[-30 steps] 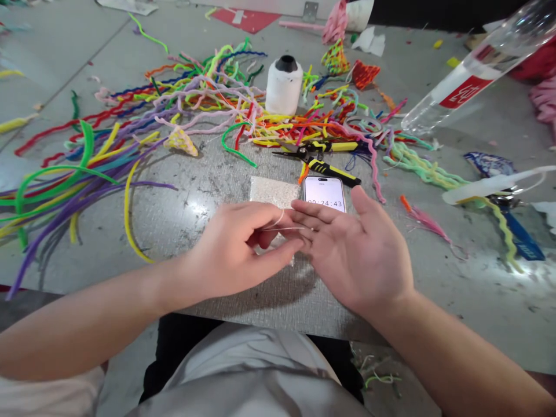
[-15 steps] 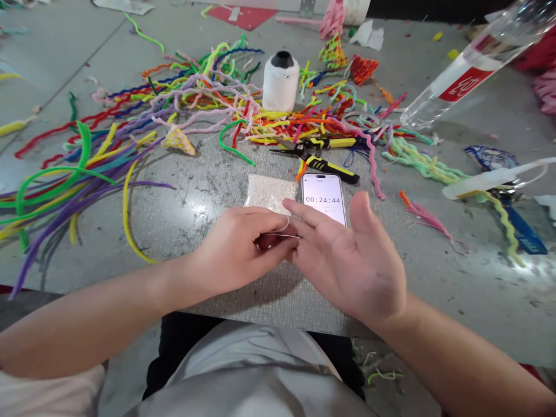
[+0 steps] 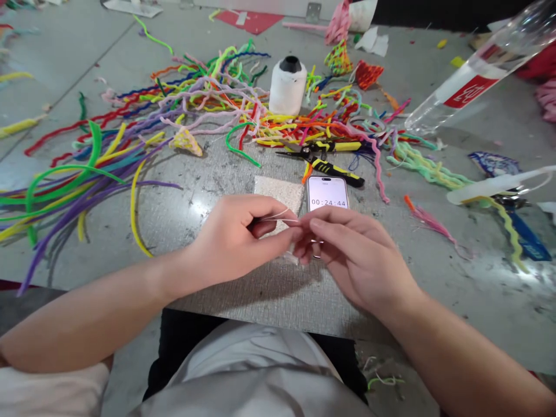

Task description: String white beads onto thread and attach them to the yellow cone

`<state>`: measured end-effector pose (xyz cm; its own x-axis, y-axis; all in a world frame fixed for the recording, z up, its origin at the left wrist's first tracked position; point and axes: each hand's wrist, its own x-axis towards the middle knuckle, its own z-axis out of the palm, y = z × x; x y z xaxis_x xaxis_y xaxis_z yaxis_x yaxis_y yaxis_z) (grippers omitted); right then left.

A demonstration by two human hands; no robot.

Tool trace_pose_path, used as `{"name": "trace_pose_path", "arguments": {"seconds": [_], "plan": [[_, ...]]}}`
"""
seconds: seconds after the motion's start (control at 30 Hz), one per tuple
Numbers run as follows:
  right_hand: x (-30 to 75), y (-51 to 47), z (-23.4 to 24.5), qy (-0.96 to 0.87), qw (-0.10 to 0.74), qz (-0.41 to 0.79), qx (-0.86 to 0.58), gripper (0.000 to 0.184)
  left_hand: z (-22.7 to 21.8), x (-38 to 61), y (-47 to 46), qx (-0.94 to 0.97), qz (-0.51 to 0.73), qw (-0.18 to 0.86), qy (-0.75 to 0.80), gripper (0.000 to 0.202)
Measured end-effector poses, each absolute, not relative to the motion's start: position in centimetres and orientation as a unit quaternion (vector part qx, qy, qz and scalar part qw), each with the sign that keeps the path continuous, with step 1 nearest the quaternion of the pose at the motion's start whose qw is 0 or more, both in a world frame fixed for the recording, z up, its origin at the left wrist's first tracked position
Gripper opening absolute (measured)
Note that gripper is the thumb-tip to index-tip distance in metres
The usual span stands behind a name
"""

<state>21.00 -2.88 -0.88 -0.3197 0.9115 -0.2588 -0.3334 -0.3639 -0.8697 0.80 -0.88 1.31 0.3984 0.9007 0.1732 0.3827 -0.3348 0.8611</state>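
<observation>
My left hand (image 3: 237, 240) is curled and pinches a thin white thread (image 3: 282, 216) just above the table's near edge. My right hand (image 3: 354, 258) has its fingers drawn together and meets the left at the thread, pinching it too. Under both hands lie a small clear bag of white beads (image 3: 280, 194) and a phone (image 3: 327, 193) showing a timer. A white thread spool (image 3: 286, 87) stands upright farther back. Yellow-and-black pliers (image 3: 324, 159) lie beyond the phone.
A big tangle of coloured pipe cleaners (image 3: 130, 133) spreads across the grey table (image 3: 208, 179) at left and centre. A clear plastic bottle (image 3: 473, 75) lies at the right rear. Blue-handled scissors (image 3: 519, 231) and a wavy yellow-green pipe cleaner (image 3: 506, 223) lie at right.
My right hand was open with the palm up; it has turned over and closed its fingers onto the thread. The left hand kept its pinch.
</observation>
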Motion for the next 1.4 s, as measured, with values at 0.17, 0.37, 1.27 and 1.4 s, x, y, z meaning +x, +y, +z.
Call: {"name": "trace_pose_path", "arguments": {"seconds": [0.17,0.37,1.27,1.4], "plan": [[21.1,-2.6,-0.8,-0.37,0.397,0.752,-0.374,0.018,1.0,0.4,-0.8,0.797,0.352,0.293,0.394,0.008],[22.3,-1.5,-1.2,-0.656,0.384,0.397,-0.515,0.022,0.9,0.3,-0.8,0.808,0.355,0.267,0.388,0.005],[29.6,2.6,-0.6,-0.616,-0.045,0.031,-0.786,0.081,0.6,0.5,0.1,0.538,0.281,0.626,0.489,0.024],[26.8,1.6,-0.5,-0.79,0.259,0.046,-0.554,0.025,0.6,0.6,0.3,0.486,0.293,0.684,0.458,0.026]]}}
